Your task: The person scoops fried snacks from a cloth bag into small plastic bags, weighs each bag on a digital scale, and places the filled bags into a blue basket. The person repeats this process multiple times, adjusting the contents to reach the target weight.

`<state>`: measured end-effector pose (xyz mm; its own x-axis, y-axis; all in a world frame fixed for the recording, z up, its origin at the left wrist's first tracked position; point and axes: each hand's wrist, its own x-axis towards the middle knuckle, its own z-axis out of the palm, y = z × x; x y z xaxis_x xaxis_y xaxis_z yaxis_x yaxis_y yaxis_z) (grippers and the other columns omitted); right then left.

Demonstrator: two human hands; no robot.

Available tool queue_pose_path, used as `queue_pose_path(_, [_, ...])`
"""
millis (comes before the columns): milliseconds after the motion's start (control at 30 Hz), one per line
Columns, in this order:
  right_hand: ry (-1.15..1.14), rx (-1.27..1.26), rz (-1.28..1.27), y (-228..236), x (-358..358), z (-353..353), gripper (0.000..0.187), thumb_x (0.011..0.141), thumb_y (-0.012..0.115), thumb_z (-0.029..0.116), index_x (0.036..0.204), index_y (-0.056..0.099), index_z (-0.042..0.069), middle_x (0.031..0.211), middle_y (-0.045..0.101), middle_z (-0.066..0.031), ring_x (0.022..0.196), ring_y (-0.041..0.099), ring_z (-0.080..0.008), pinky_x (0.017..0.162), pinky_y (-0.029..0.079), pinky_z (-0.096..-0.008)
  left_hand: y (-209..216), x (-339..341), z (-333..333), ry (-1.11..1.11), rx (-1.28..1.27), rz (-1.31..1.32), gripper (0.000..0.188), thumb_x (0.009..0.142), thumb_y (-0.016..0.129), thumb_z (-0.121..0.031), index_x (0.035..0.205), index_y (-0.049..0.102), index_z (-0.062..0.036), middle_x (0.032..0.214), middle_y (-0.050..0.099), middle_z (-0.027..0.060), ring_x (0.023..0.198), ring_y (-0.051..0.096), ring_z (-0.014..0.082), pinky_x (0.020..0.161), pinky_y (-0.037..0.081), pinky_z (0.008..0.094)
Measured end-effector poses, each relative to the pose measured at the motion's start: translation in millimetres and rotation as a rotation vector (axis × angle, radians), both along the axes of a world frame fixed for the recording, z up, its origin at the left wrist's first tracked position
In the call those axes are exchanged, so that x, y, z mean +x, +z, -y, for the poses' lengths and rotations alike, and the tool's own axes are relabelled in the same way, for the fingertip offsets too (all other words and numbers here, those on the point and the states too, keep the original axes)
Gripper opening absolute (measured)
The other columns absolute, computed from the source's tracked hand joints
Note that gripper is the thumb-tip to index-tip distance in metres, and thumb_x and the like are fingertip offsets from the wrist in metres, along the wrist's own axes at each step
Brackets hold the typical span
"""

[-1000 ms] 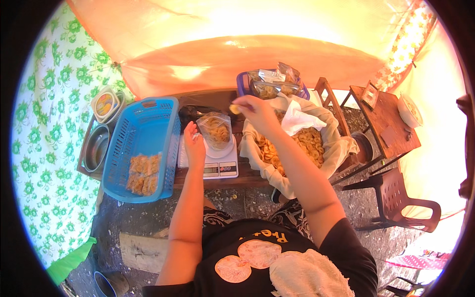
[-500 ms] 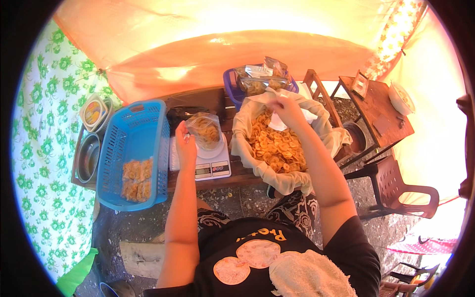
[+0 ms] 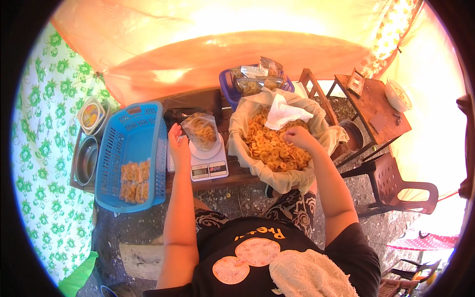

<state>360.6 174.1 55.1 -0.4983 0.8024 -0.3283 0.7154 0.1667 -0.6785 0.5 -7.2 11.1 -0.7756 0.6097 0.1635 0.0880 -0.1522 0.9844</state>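
A clear plastic bag of banana chips (image 3: 202,129) rests on a white kitchen scale (image 3: 213,168). My left hand (image 3: 179,144) is just left of the bag, its fingers open and apart from it. My right hand (image 3: 298,137) is over the right side of a heap of loose banana chips (image 3: 272,154), with its fingers bent together; whether a chip is between them is hidden. The chips fill a round container lined with pale cloth (image 3: 237,148). A crumpled white sheet (image 3: 287,114) lies on the far part of the heap.
A blue basket (image 3: 157,168) with several filled packs (image 3: 135,180) stands left of the scale. Behind the lined container is a purple basket (image 3: 228,91) of bagged chips. Farther left sits a metal bowl (image 3: 86,161). A brown chair (image 3: 393,180) and small table (image 3: 378,111) are at right.
My right hand has let go of the white sheet at the container's far side and come nearer, down to the chips. My left hand has drawn slightly away from the bag.
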Motion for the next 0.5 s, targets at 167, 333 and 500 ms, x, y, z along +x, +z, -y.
queue_pose_path(167, [0.018,0.009,-0.092,0.1,-13.0,-5.9,0.022,0.087,0.063,0.022,0.085,0.068,0.0,0.073,0.065,-0.0049,0.067,0.06,-0.0136,0.063,0.049,-0.0308,-0.4,2.2,3.1,0.009,-0.013,-0.052,0.054,0.084,0.048,0.009,0.136,0.044,-0.0033,0.134,0.049,0.0164,0.123,0.048,0.0242,0.103,0.038,0.0368])
queue_pose_path(333, [0.12,-0.01,0.076,1.6,-15.9,-10.0,0.022,0.085,0.067,0.024,0.094,0.07,0.004,0.075,0.066,-0.0039,0.068,0.059,-0.0113,0.061,0.046,-0.0273,-2.3,-4.2,7.0,0.018,0.029,-0.047,0.054,0.083,0.046,0.01,0.136,0.043,-0.0027,0.134,0.05,0.0176,0.123,0.048,0.0252,0.104,0.038,0.0371])
queue_pose_path(500, [0.261,-0.038,0.088,-11.7,-9.1,6.6,0.024,0.08,0.071,0.02,0.096,0.072,0.003,0.073,0.066,-0.0063,0.067,0.061,-0.0151,0.064,0.05,-0.0315,-3.5,-7.3,7.7,0.03,0.022,-0.019,0.055,0.083,0.046,0.01,0.136,0.043,-0.0024,0.133,0.05,0.0181,0.123,0.048,0.0255,0.104,0.038,0.0369])
